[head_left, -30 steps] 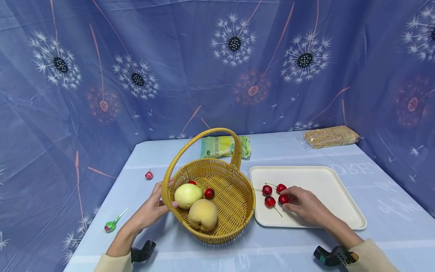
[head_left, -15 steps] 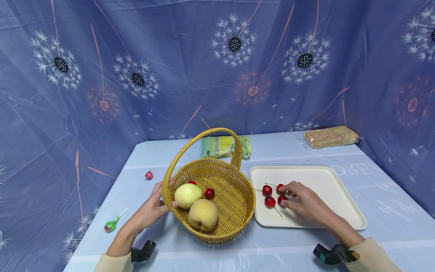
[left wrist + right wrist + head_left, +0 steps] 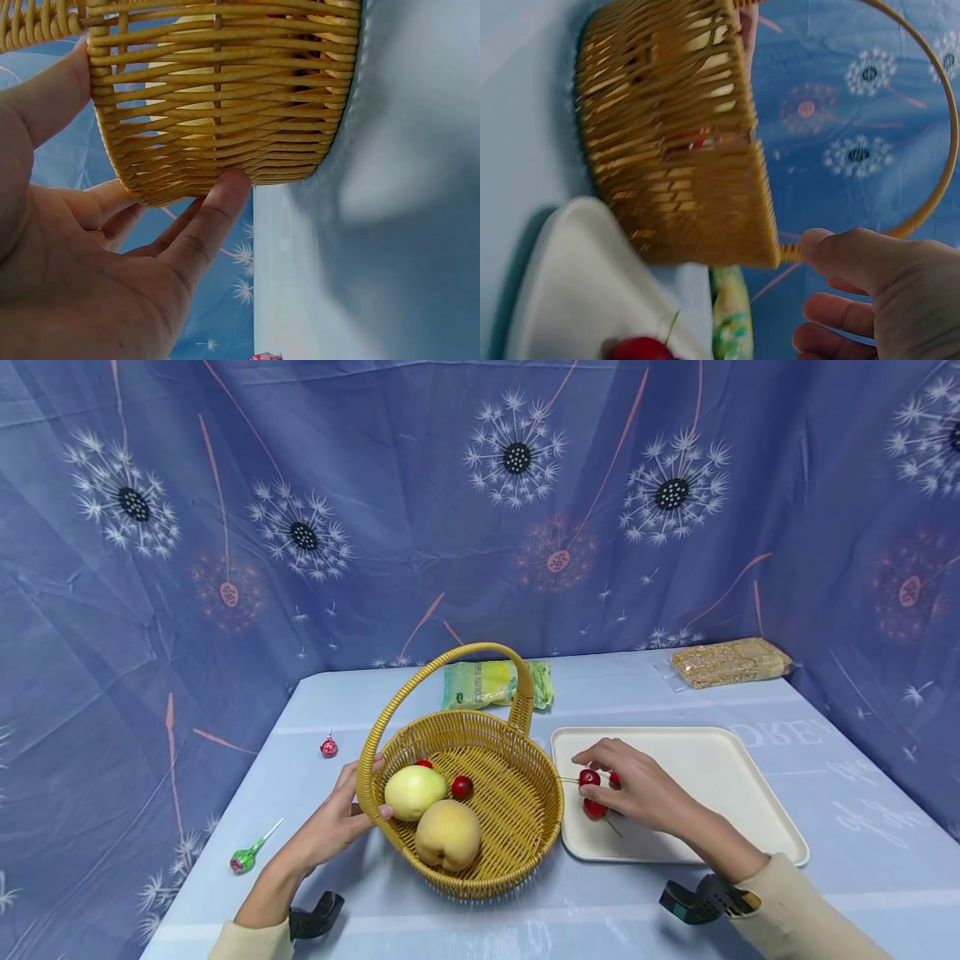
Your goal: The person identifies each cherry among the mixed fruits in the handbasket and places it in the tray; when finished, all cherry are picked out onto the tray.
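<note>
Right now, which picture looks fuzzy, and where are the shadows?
Right wrist view: the basket is smeared with blur, and the right hand looks soft and huge. Left wrist view: sharp weave, with a grey shadow on the table beside it. Head view: evenly lit, the backdrop bent at the edges.

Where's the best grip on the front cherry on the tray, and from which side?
Probably the stem. The front cherry lies on the tray with its thin stem trailing back-right toward the person, under the right hand. Pinch the stem near the fruit, coming from above on the right; the basket blocks the left. The round, glossy body looks apt to roll from a side pinch.
</note>
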{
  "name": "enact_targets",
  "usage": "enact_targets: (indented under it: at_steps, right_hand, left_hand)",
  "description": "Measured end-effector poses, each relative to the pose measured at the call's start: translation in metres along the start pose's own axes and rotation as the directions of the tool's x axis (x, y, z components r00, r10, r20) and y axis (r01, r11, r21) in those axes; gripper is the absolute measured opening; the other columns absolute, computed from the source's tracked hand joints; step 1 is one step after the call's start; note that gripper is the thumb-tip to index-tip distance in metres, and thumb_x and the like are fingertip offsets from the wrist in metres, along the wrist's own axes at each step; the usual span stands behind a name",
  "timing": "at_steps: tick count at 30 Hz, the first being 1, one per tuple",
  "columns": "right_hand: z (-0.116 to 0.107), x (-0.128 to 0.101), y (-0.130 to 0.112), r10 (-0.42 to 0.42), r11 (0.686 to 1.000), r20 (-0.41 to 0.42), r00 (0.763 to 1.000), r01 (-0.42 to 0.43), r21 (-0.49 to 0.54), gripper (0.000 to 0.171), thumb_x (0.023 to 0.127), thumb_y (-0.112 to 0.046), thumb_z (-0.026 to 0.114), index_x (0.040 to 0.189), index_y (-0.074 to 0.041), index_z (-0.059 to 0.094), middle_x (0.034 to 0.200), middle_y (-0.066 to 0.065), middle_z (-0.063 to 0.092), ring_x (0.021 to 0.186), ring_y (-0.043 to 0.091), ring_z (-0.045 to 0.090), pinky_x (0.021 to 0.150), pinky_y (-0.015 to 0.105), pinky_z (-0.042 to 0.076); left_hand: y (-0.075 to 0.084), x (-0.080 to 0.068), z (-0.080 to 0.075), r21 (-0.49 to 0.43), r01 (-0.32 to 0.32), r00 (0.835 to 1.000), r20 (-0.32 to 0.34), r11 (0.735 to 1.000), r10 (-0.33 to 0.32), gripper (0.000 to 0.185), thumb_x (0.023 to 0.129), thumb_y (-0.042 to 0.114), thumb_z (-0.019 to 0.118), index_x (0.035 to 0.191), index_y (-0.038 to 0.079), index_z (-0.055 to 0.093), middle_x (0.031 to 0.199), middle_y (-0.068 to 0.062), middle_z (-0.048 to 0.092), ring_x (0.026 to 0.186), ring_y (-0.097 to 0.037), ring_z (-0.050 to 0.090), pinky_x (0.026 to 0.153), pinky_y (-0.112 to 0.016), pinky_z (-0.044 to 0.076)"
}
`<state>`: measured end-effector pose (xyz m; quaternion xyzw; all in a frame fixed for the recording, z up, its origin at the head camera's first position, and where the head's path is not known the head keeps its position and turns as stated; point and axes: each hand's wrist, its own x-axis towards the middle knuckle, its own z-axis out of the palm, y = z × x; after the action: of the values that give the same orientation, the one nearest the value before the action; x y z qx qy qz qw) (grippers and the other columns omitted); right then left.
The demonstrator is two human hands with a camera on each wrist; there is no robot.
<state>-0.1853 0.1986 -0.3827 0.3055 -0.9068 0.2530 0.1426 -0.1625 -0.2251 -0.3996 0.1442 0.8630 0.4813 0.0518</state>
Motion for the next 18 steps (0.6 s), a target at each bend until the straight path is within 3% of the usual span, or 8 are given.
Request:
enact_targets:
  at_steps: [3,10,18]
  right_hand:
    - [-0.001,0.01,-0.01,-0.029,1.0,0.017,0.999,0.029,0.003,0.034,0.08,-0.024,0.074,0.111,-0.014,0.065,0.105,-0.002,0.064,0.089,0.013,0.061,0.074,0.03,0.051]
    - [0.0,0.028,-0.033,-0.051,0.997,0.076,0.996,0.047,0.053,0.037,0.082,-0.03,0.072,0.116,-0.016,0.063,0.112,-0.003,0.062,0.097,0.011,0.058,0.08,0.032,0.051]
    - [0.009,0.05,-0.049,-0.159,0.986,0.096,0.983,0.154,0.06,0.035,0.083,-0.027,0.072,0.115,-0.016,0.064,0.107,0.0,0.063,0.097,0.012,0.06,0.081,0.031,0.052]
  left_hand:
    - [0.0,0.0,0.0,0.004,-0.003,1.0,-0.004,1.0,0.003,0.074,0.087,0.023,0.067,0.147,0.008,0.027,0.149,-0.014,0.018,0.131,-0.038,0.036,0.097,-0.038,0.042]
    - [-0.001,0.0,0.0,-0.011,-0.023,1.0,-0.007,1.0,0.023,0.073,0.087,0.021,0.067,0.147,0.006,0.027,0.149,-0.014,0.018,0.13,-0.037,0.037,0.093,-0.021,0.044]
    - [-0.001,0.0,0.0,-0.012,-0.022,1.0,-0.008,1.0,0.022,0.073,0.087,0.021,0.067,0.147,0.007,0.027,0.149,-0.014,0.018,0.13,-0.036,0.036,0.092,-0.02,0.044]
